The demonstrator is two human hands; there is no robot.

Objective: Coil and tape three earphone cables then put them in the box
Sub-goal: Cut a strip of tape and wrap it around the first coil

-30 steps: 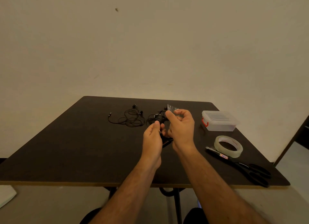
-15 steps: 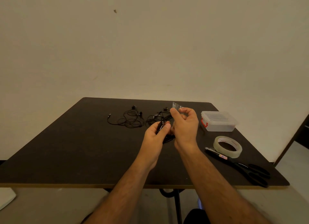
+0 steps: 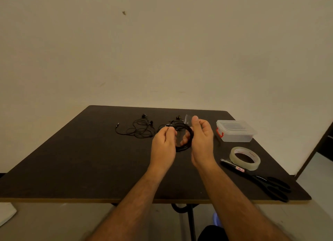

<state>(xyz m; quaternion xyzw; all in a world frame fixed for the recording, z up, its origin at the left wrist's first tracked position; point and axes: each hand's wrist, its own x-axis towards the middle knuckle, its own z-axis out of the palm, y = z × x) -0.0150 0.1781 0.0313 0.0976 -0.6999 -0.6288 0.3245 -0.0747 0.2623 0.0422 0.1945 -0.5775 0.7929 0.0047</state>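
Between my hands hangs a coiled black earphone cable point(image 3: 187, 145), lifted above the table. My left hand point(image 3: 163, 143) pinches the coil's left side with its fingertips. My right hand point(image 3: 202, 138) holds the coil's right side, and a small strip of clear tape point(image 3: 187, 118) sticks up from its thumb and forefinger. Behind the hands, a second loose black earphone cable point(image 3: 171, 124) lies partly hidden. A third tangled one point(image 3: 138, 129) lies further left. The clear plastic box point(image 3: 236, 130) with red latches stands closed at the right.
A roll of clear tape point(image 3: 245, 158) lies near the right edge of the dark table point(image 3: 72, 159). Black scissors point(image 3: 266, 183) lie in front of the roll, near the table's front right corner. A plain wall rises behind the table.
My hands have moved slightly apart and the coil now shows as an open ring between them. The tape strip stays on my right fingertips.
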